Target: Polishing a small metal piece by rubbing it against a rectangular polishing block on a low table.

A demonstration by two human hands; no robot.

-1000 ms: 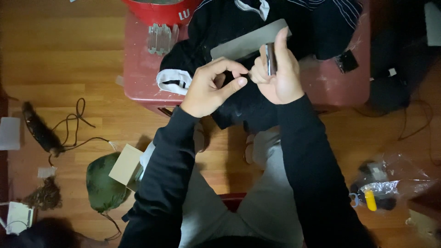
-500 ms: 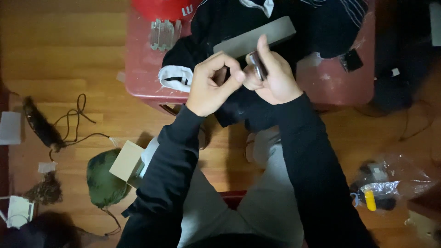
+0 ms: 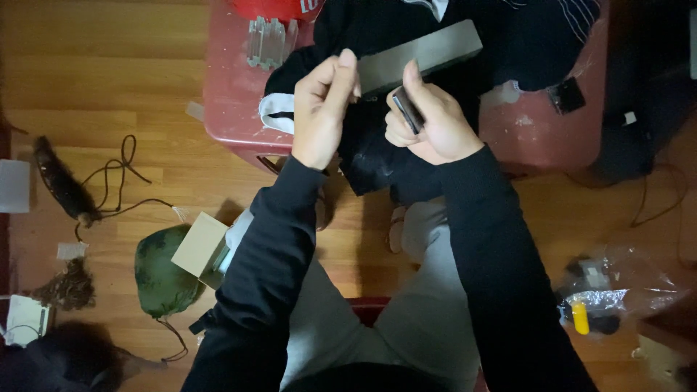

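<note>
Right hand (image 3: 434,127) has its grip clenched around a small dark, flat, oblong object (image 3: 408,109), held upright between thumb and curled fingers; what the object is cannot be told from this view. Left hand (image 3: 325,101) is raised just beside it, thumb and forefinger pinched together near the tips, apart from the dark object by a narrow gap; whether something thin is caught in that pinch cannot be told. Both hands hover above a heap of black clothing (image 3: 377,156) that hangs over the near edge of a low red tabletop (image 3: 236,101). A long grey rectangular block (image 3: 425,52) lies on the clothing just behind the hands, tilted, its near end close to the left fingertips. Further out on the tabletop: a clear plastic piece (image 3: 270,40) near a red bowl (image 3: 279,7), and a small black square item (image 3: 567,95) to the right. On the wooden floor (image 3: 94,80): a green pouch (image 3: 163,272) touching a cardboard box (image 3: 201,249), and a black cord (image 3: 120,178). Risk judgement: the object is held only at the fingertips over soft, dark fabric; a slip would likely drop it into the folds, where it would be hard to find, or off the edge to the floor. The grey block sits on uneven cloth and could slide if the clothing is tugged.
</note>
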